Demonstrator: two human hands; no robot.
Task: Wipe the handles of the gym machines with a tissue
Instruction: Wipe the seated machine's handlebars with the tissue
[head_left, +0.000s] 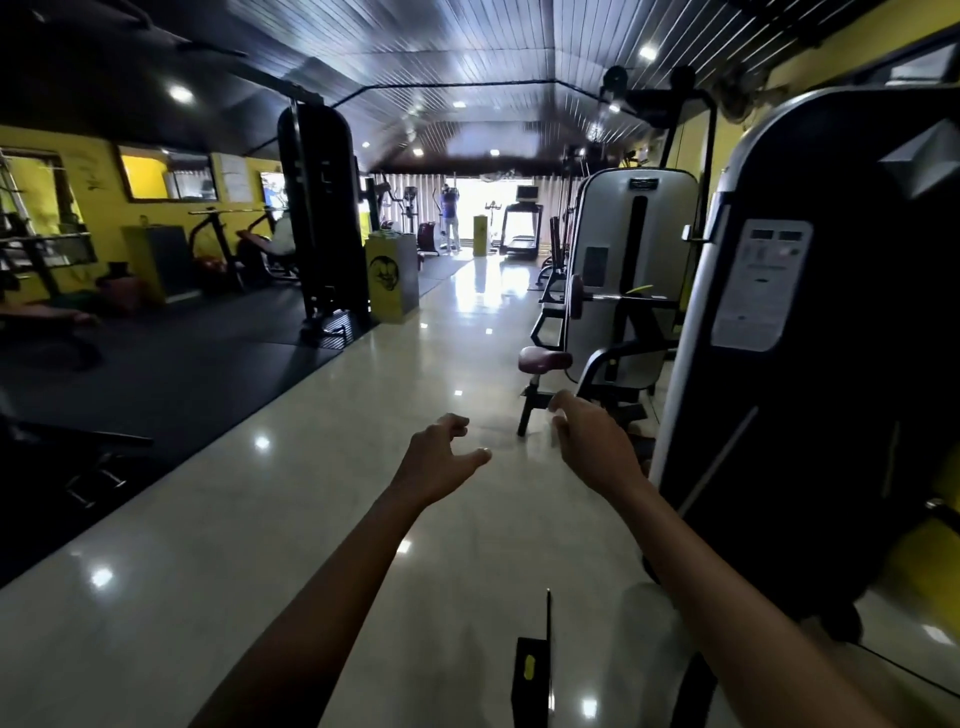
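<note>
A dark machine (810, 332) stands close on the right, a grey machine (631, 270) with a maroon seat (544, 358) beyond it along the pale floor (322, 519). No tissue shows anywhere, and no handle is being wiped, so this looks like the approach between machines; next comes fetching a tissue and reaching a handle. Both arms stretch forward. The left hand (439, 457) and right hand (592, 441) hold nothing, fingers loosely curled.
</note>
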